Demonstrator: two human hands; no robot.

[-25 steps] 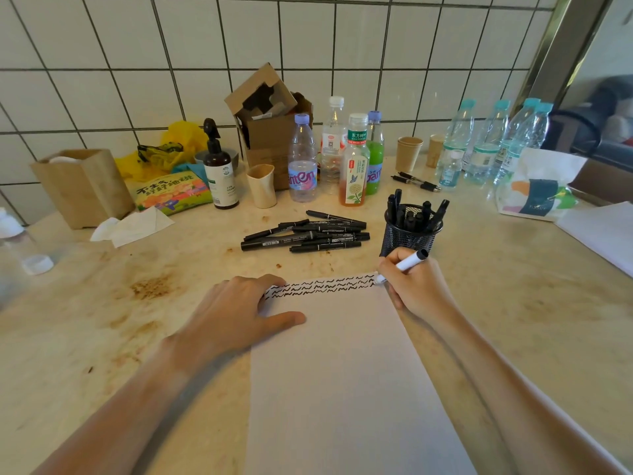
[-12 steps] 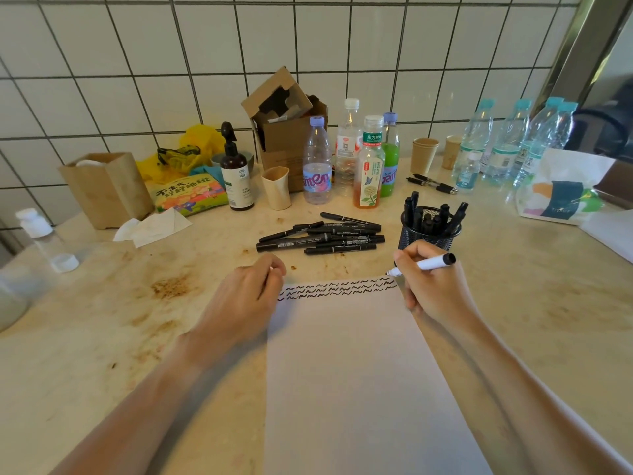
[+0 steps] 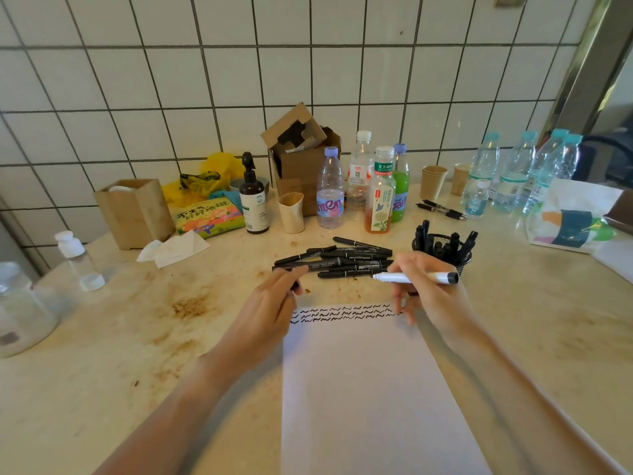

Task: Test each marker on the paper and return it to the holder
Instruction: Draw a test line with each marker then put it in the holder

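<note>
A white sheet of paper (image 3: 370, 389) lies in front of me, with two rows of black squiggles (image 3: 342, 313) along its top edge. My right hand (image 3: 435, 303) grips a white marker (image 3: 411, 278) level above the paper's top right corner, its tip pointing left. My left hand (image 3: 267, 317) is raised off the paper's top left corner and pinches a small dark piece (image 3: 295, 286) that looks like a cap. Several black markers (image 3: 342, 260) lie in a pile just beyond my hands. A black mesh holder (image 3: 445, 252) with several markers stands behind my right hand.
Drink bottles (image 3: 380, 197), a cardboard box (image 3: 298, 166), a pump bottle (image 3: 252, 200) and paper cups (image 3: 433, 181) line the tiled wall. Water bottles (image 3: 513, 173) and a printed bag (image 3: 572, 221) are at the right. A wooden box (image 3: 137, 214) and tissue (image 3: 174, 248) are at the left.
My right hand lifted the white marker off the paper and turned it level. My left hand came off the sheet and rose toward the marker's tip. The camera view tilted up slightly.
</note>
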